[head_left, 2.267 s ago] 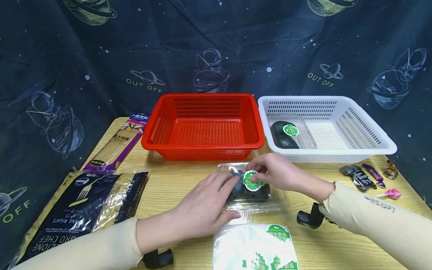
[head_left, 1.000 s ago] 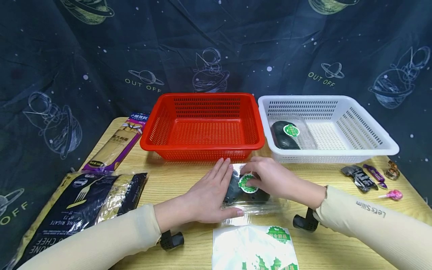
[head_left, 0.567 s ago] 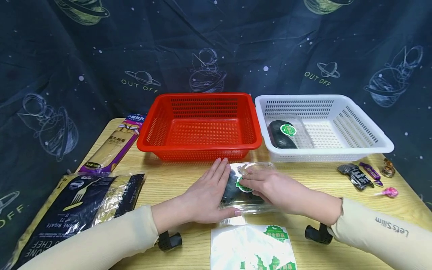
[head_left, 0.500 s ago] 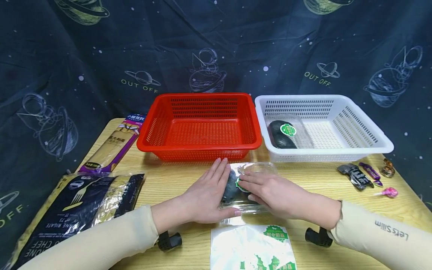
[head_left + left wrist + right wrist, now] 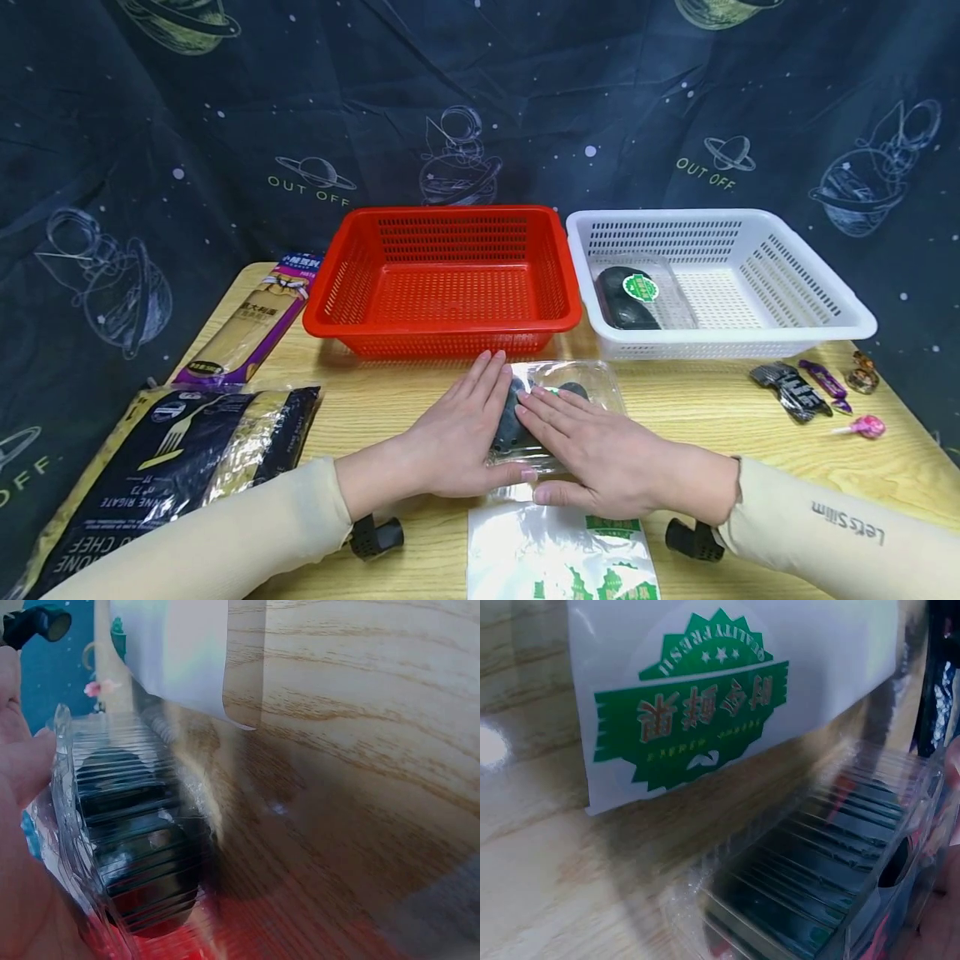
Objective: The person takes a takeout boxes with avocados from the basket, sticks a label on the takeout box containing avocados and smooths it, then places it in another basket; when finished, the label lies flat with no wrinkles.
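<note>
A clear plastic clamshell box (image 5: 604, 385) lies on the table in front of the red basket, with dark rounded items (image 5: 507, 429) inside. My left hand (image 5: 453, 437) rests along the box's left side, fingers straight. Flat across the lid lies my right hand (image 5: 611, 454), its straight fingers covering most of a green round sticker (image 5: 553, 389). Through the ribbed side wall, the left wrist view shows the dark items (image 5: 142, 847). Nearest me is a white sheet (image 5: 517, 550) of green stickers; one large sticker (image 5: 697, 705) shows in the right wrist view.
Behind stand a red basket (image 5: 442, 327) and a white basket (image 5: 750, 336) holding another stickered clear box (image 5: 675, 292). Pasta packs (image 5: 258, 321) and a black pasta bag (image 5: 187, 450) lie left. Wrapped candies (image 5: 795, 392) and a pink lollipop (image 5: 870, 427) lie right.
My right hand went from pinching at the sticker with bent fingers to lying flat over it on the lid. Earlier, my left hand straightened along the box's left side.
</note>
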{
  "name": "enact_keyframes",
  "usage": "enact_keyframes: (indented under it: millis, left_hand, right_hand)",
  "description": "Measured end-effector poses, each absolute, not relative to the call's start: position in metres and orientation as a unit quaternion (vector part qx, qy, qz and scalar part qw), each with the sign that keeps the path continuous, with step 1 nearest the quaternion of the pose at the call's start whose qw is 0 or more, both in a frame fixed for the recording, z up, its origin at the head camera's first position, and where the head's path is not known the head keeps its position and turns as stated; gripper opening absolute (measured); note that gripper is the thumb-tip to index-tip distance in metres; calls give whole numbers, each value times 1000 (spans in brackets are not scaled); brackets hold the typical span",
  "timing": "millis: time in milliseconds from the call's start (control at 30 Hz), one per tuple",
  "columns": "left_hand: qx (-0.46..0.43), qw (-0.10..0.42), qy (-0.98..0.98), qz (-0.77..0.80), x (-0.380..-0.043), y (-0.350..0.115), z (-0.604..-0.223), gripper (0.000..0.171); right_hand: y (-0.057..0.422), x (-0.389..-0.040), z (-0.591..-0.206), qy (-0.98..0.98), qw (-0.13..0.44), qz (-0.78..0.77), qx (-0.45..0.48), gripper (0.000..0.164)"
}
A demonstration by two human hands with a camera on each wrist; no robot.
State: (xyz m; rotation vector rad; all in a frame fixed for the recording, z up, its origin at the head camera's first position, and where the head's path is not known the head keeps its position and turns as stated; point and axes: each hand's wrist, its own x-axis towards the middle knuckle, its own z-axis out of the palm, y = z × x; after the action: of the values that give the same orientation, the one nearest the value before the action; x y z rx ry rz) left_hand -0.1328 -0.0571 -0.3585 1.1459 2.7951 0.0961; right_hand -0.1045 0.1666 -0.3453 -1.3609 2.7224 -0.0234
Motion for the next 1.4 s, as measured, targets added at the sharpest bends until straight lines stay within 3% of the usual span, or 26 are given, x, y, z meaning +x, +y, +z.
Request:
enact_keyframes:
  millis: [1067,1400]
  left_hand:
    - [372,55,925,48,-133,-55,-360,113]
    - [376,56,924,45,-133,-56,-359,111]
  right_hand:
    - [200,-96,-352,911,-61,0,-408,78]
    - [182,-94,-352,877,-17,-45,-479,75]
